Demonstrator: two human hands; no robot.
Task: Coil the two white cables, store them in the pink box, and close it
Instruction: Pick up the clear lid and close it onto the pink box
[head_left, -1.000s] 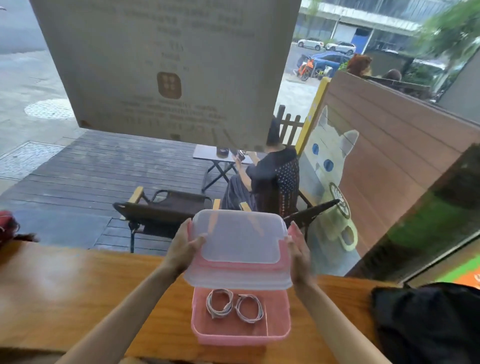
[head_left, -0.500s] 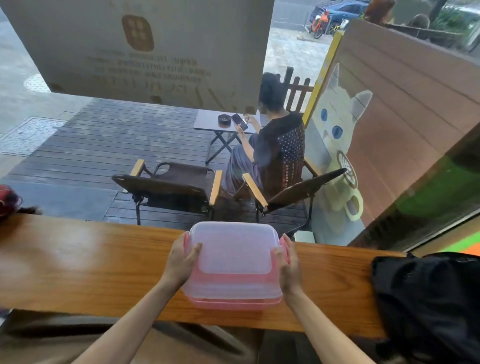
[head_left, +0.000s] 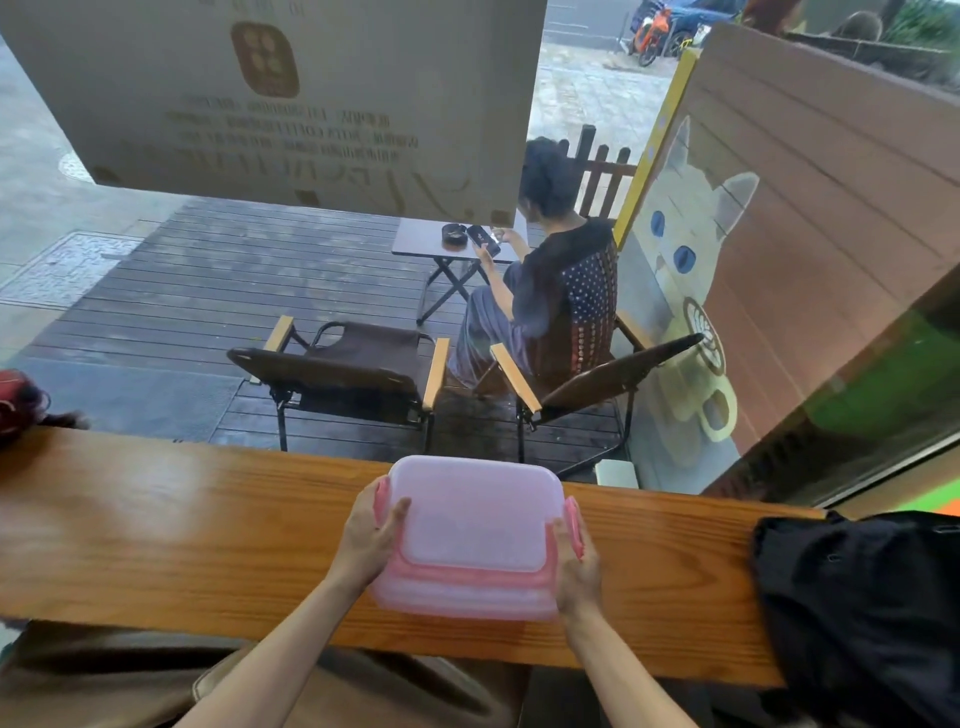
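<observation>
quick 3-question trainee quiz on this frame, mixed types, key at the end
1. True or false: the lid sits on the pink box.
2. What lies on the counter at its right end? A) black cloth B) laptop C) cup
3. Where does each hand touch the box?

Key:
1. True.
2. A, the black cloth.
3. Left hand on the left side, right hand on the right side, each by a pink latch.

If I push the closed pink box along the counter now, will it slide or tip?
The pink box probably slides: it looks low, wide and flat-bottomed on the smooth wooden counter. It seems light thin plastic, so it may skid quickly. Both hands steady its sides.
</observation>
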